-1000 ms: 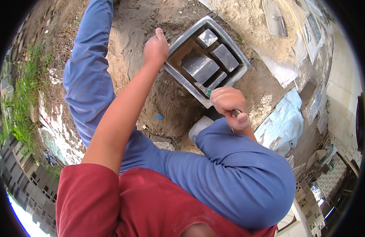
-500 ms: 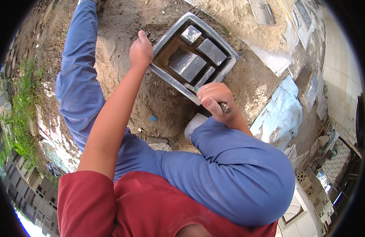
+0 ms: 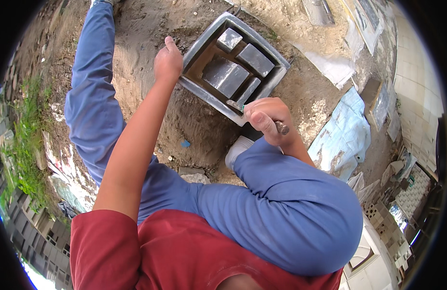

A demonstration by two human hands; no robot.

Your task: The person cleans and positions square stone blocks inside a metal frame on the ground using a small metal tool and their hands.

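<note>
A grey metal mold, box-shaped with raised walls and several rectangular blocks inside, rests on the dirt beyond my knees. My right hand is closed around a short-handled tool at its near corner. The brown handle end sticks out past my thumb. A narrow tip shows inside the mold beside the smallest near block; the rest is under my fingers. At the mold's left wall is my left hand, curled with the thumb pointing away from me. Its other fingers are hidden, and what they grip cannot be made out.
Loose sandy soil surrounds the mold. A light blue sheet and a white sheet lie to the right. Grass grows at far left. Pale openwork blocks stand at lower right, and stones lie near my legs.
My right hand and its tool have shifted slightly right along the mold's near corner. My left hand stays beside the left wall. The whole view has moved a little.
</note>
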